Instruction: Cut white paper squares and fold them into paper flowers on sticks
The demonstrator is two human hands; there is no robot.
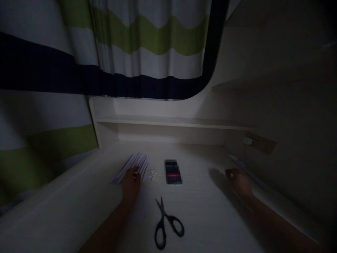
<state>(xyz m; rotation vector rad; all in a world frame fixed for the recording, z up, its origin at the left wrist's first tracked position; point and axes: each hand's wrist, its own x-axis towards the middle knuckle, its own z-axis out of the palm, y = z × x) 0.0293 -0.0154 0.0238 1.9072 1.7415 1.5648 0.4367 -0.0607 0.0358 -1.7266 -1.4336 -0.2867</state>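
Facing curtain (pixel 160 35), pale desk (pixel 202 221), strips (pixel 143 161) under left grip (pixel 132 180), right grip (pixel 239 181) apart, holds unclear.

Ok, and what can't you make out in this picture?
All in the head view:
- Dark rectangular object: pixelation hides its details.
- Small pale bits: too small and dim to identify or count.
- Striped strips: partly hidden under the left hand.
- Right hand: too dim and blurred to tell whether it grips anything.
- Left forearm: cut off by the bottom edge.
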